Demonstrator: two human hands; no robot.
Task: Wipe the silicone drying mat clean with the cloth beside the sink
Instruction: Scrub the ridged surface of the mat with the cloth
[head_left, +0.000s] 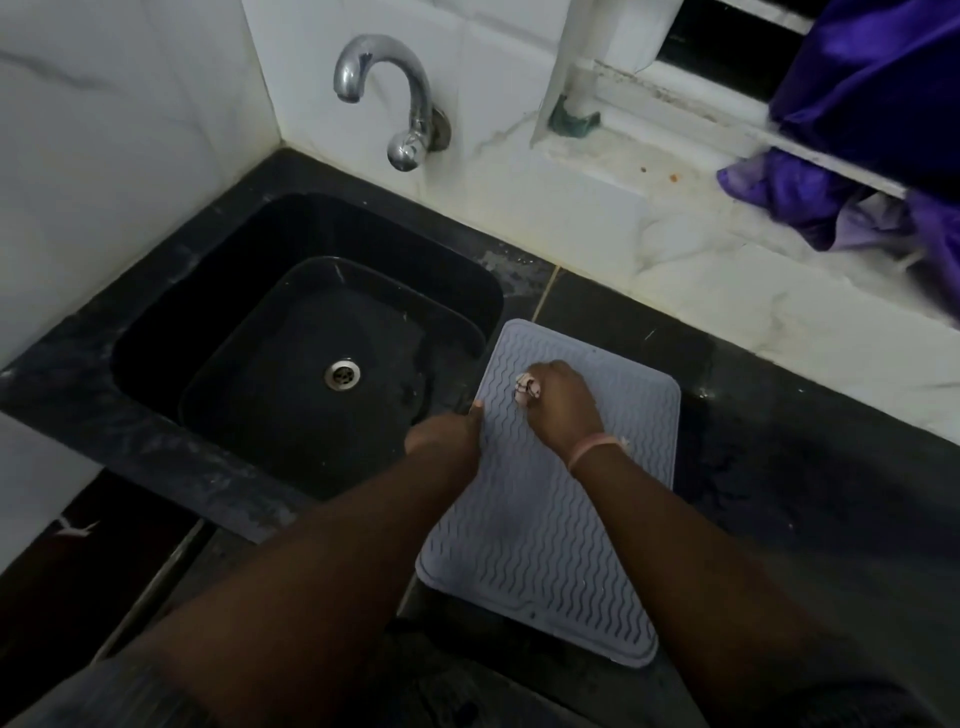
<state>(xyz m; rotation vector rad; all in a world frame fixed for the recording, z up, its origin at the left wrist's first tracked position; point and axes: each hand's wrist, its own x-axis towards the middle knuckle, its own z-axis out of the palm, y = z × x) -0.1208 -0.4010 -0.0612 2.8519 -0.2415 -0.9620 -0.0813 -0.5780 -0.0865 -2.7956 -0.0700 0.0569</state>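
Note:
A grey silicone drying mat (540, 540) with wavy ridges lies on the black counter just right of the sink. My right hand (563, 405) grips a small bunched cloth (527, 388), pale with dark marks, and holds it down on the mat's upper half. Most of the cloth is hidden inside the fist. My left hand (449, 434) is at the mat's left edge, thumb on the mat, fingers curled round the rim beside the sink.
A black sink (218, 322) with a steel drain (343, 373) fills the left. A chrome tap (400, 98) juts from the white tiled wall. Purple fabric (857, 156) hangs over the window ledge at the upper right. Dark counter (810, 467) extends right of the mat.

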